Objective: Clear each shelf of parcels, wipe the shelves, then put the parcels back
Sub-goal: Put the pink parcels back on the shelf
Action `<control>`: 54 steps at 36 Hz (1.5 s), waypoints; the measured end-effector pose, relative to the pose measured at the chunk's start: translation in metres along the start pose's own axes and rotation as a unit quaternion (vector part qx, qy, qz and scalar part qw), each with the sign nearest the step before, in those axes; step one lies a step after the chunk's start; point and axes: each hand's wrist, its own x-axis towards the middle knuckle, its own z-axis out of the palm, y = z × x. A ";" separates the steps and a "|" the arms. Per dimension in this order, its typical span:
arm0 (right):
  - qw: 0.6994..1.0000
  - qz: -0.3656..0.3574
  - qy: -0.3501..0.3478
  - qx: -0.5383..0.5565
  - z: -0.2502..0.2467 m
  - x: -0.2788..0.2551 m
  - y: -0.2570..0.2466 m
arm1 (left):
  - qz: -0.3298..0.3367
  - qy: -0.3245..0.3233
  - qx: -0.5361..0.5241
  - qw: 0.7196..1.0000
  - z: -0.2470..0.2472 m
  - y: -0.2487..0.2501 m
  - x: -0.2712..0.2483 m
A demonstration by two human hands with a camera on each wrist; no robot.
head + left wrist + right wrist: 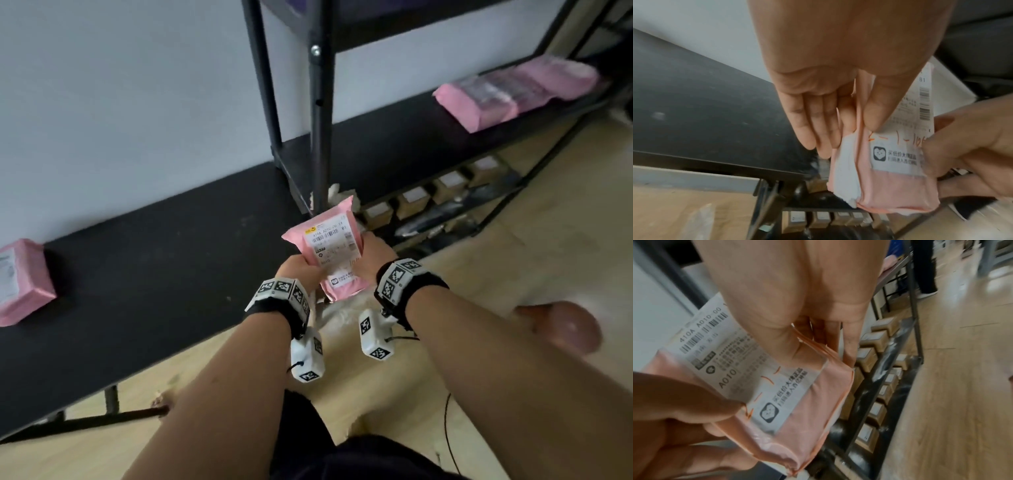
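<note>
Both hands hold up one pink parcel [330, 253] with a white shipping label, just in front of the black rack's corner post [320, 120]. My left hand [305, 270] pinches its left edge, thumb on the label and fingers [813, 123] behind. My right hand [370, 250] pinches the right edge the same way, thumb [789, 344] on top. The parcel [890, 186] [797, 410] hangs clear of any surface. The low black shelf [154, 257] to the left carries one pink parcel [20, 281] at its far left end.
Several pink parcels [513, 92] lie on the right rack's shelf. Brown boxes [414, 198] line the bottom shelf beneath it. A clear plastic bag [342, 315] lies on the wooden floor under my wrists. My knee [565, 325] is at the right. Another person's legs [925, 272] stand further down the aisle.
</note>
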 end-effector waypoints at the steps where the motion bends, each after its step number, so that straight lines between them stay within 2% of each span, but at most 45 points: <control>1: 1.000 0.015 0.013 -0.002 -0.011 -0.002 0.014 | 0.012 -0.005 0.007 1.000 0.012 0.012 -0.001; 6: 0.996 0.059 0.057 0.042 -0.048 0.007 0.071 | 0.072 -0.020 0.047 0.996 0.064 0.064 0.003; 11: 0.989 0.082 0.080 0.090 -0.089 0.018 0.101 | 0.119 -0.043 0.083 0.988 0.094 0.112 0.024; 17: 0.980 0.106 0.117 0.122 -0.143 0.048 0.127 | 0.114 -0.042 0.048 0.991 0.120 0.175 0.065; 20: 0.980 0.111 0.130 0.104 -0.172 0.062 0.133 | 0.109 -0.045 0.044 0.992 0.131 0.202 0.086; 29: 0.980 0.109 0.147 0.078 -0.231 0.128 0.132 | 0.137 -0.049 0.028 0.989 0.133 0.265 0.138; 38: 0.989 0.078 0.121 0.044 -0.251 0.192 0.124 | 0.117 -0.052 0.009 0.992 0.127 0.291 0.185; 41: 0.992 0.062 0.108 0.035 -0.255 0.215 0.123 | 0.086 -0.052 -0.025 0.995 0.129 0.295 0.201; 44: 0.995 0.040 0.090 0.016 -0.260 0.236 0.122 | 0.066 -0.036 -0.053 0.996 0.136 0.297 0.219; 49: 0.998 -0.011 0.061 0.019 -0.279 0.267 0.134 | 0.025 0.027 -0.126 0.991 0.146 0.324 0.226; 54: 0.997 -0.041 0.055 0.043 -0.296 0.289 0.142 | 0.017 0.045 -0.129 0.990 0.164 0.335 0.240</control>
